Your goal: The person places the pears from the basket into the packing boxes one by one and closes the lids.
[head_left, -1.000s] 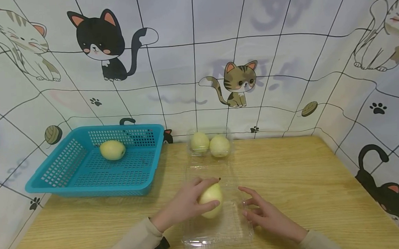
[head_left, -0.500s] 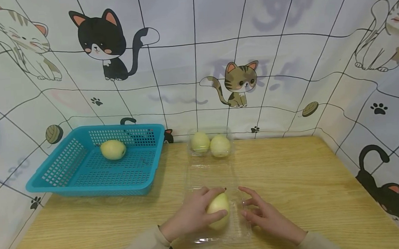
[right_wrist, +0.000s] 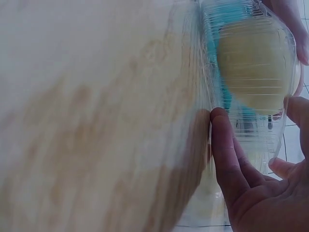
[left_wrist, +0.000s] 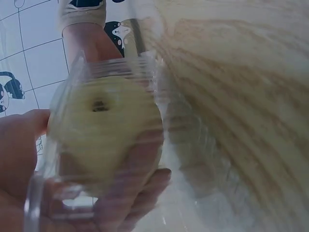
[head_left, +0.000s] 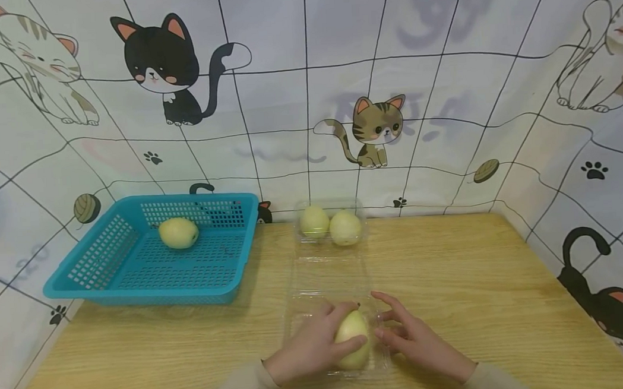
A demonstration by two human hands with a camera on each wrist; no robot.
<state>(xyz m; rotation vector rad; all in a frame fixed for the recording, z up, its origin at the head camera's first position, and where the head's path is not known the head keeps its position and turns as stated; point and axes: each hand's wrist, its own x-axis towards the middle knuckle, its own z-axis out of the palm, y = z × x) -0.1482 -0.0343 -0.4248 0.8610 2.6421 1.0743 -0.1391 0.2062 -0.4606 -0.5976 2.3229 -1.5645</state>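
My left hand (head_left: 320, 340) grips a pale yellow pear (head_left: 355, 349), thumb and fingers around its left side, stem pointing away. The pear is inside the near part of a clear plastic container (head_left: 324, 277), at its right side. In the left wrist view, the pear's dark-pitted end (left_wrist: 99, 106) shows through the plastic wall. My right hand (head_left: 422, 345) is at the container's right wall, its fingers bent lightly. In the right wrist view, its fingers (right_wrist: 227, 150) rest against the clear wall beside the pear (right_wrist: 256, 67).
Two more pears (head_left: 328, 223) sit in a clear plastic compartment at the table's far edge. A blue perforated basket (head_left: 226, 289) stands at the left with one yellow pear (head_left: 179, 233) in it. A cat-patterned cloth (head_left: 286, 130) hangs behind the wooden table (head_left: 455, 269).
My left hand has moved the pear right and nearer, toward the right hand, within the container. The right hand has stayed almost still at the right wall.
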